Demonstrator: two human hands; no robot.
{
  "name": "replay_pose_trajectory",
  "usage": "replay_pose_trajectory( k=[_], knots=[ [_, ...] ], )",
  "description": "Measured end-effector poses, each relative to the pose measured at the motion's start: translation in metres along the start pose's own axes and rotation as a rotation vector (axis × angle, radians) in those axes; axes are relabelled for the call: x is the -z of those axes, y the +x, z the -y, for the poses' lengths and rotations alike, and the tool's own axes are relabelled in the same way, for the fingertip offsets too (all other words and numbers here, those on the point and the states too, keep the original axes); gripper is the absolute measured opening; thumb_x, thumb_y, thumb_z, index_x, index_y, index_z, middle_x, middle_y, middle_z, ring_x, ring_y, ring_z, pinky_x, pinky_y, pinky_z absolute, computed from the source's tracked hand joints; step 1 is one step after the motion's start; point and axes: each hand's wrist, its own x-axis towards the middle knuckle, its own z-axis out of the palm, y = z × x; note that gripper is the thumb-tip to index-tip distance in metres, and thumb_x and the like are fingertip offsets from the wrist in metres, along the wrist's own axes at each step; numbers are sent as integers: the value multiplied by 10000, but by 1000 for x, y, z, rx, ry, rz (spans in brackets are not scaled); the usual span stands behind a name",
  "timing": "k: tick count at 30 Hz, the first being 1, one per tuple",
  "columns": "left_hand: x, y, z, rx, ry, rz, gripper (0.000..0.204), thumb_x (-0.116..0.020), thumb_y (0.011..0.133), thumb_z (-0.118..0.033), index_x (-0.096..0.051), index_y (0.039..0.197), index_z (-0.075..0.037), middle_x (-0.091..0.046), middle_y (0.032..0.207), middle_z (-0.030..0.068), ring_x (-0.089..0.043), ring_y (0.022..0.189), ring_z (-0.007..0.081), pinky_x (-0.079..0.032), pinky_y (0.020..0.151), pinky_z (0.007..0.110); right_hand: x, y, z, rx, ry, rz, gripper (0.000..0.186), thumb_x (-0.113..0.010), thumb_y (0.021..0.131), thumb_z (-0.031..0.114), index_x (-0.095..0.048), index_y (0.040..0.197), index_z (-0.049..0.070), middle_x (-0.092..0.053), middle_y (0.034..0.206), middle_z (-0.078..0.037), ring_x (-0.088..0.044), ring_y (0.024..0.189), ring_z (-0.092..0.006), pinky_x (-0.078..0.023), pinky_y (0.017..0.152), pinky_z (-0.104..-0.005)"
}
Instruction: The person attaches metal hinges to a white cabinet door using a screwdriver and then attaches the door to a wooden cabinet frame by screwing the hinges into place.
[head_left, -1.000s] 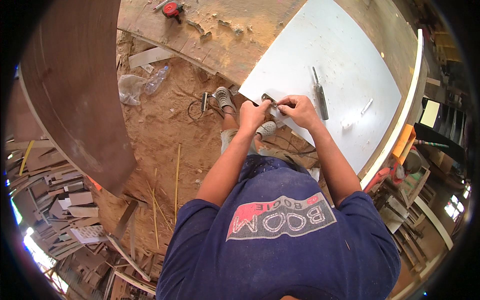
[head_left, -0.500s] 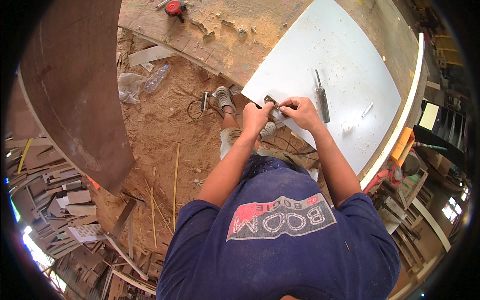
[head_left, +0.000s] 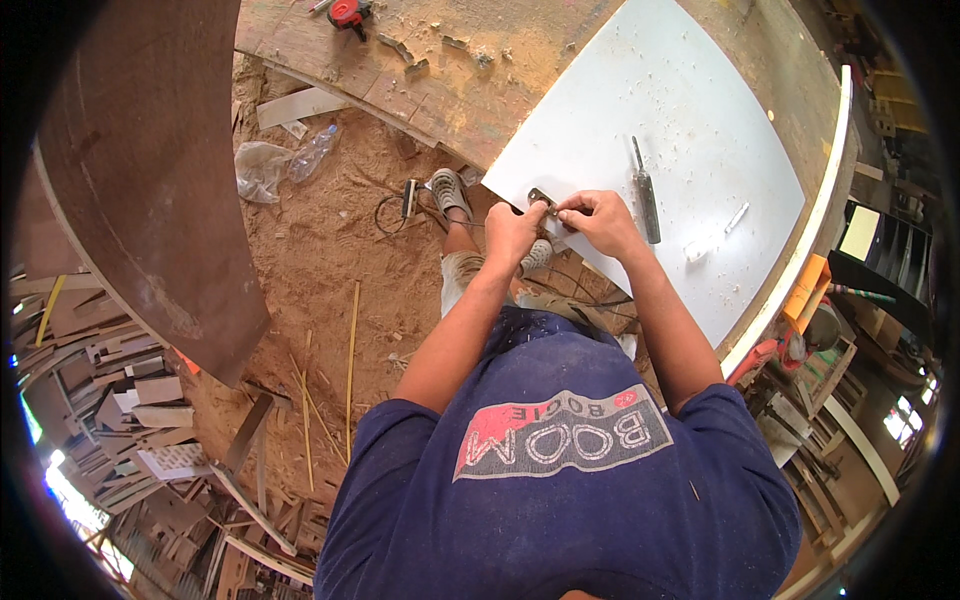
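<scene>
A small dark metal fitting with a rounded end and a hole, perhaps a hinge, (head_left: 537, 194) lies at the near-left edge of a white board (head_left: 700, 130). My left hand (head_left: 510, 237) is closed on it, thumb and fingers at its side. Over its other end my right hand (head_left: 600, 225) pinches with thumb and forefinger; whatever is between those fingertips is too small to name. Just right of that hand a dark-handled tool with a thin metal shaft, like a screwdriver, (head_left: 646, 200) rests on the board, its tip pointing away from me.
A small white stick-like piece (head_left: 737, 217) and a clear plastic scrap (head_left: 700, 247) lie on the board. At the far left of the dusty wooden bench (head_left: 450, 100) sits a red tape measure (head_left: 349, 14). A large brown panel (head_left: 150, 180) stands left; wood offcuts (head_left: 155, 420) are piled lower left.
Both hands stay at the metal fitting with almost the same grip. The right fingertips have shifted very slightly; nothing else has visibly moved.
</scene>
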Motion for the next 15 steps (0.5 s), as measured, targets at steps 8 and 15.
replay_pose_trajectory(
  k=[8,15],
  knots=[
    [-3,6,8,49,23,21,579,-806,798,-393,-687,823,174,-719,786,297,-742,761,342,-556,702,455,-5,0,4,-21,-18,-43,156,-732,898,85,-793,1007,-8,-769,800,-88,-707,710,-122,-563,696,-282],
    [-4,7,11,22,4,20,570,-798,794,-390,-686,800,168,-719,769,286,-738,739,330,-553,687,449,-10,1,4,26,-172,-83,139,-727,921,50,-785,1024,-22,-782,858,-92,-712,764,-110,-574,708,-271]
  ],
)
